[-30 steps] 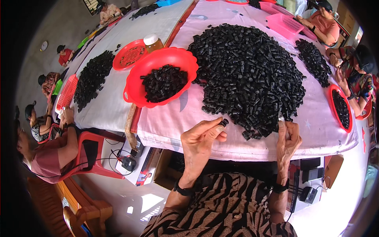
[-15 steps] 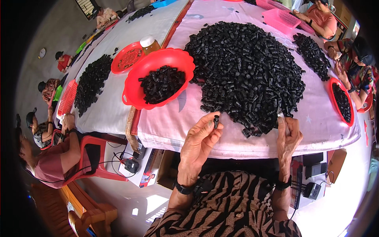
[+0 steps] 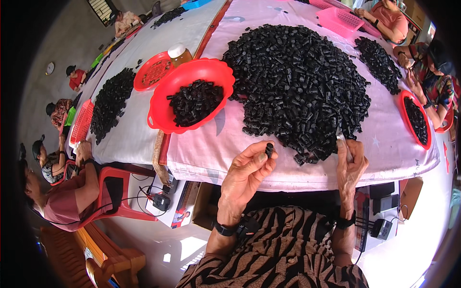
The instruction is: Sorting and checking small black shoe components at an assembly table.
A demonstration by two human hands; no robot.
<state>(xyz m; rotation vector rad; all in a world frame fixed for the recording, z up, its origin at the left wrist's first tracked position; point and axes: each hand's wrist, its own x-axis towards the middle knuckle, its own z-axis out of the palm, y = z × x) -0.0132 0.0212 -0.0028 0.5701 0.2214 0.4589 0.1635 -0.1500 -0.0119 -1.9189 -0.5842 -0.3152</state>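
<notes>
A small black cylindrical plastic part (image 3: 269,150) is pinched between the thumb and fingers of my left hand (image 3: 244,174), just off the near edge of the big heap. My right hand (image 3: 351,163) is closed at the heap's near right side, around a thin tool with a pale, shiny tip (image 3: 340,137); most of that tool is hidden by my fingers. In front of both hands spreads a large heap of black plastic parts (image 3: 297,81). Left of the heap, a red scalloped bowl (image 3: 161,103) holds more of these parts.
A red plate (image 3: 144,79) and a white-lidded jar (image 3: 180,56) stand behind the bowl. Pink baskets (image 3: 341,21) sit at the far right. Another red tray (image 3: 422,139) lies at the right edge. Several people work around the tables, and a red chair (image 3: 122,192) stands at lower left.
My left hand has shifted slightly to the right, and the black part in its fingers has tilted. My right hand has stayed almost in place.
</notes>
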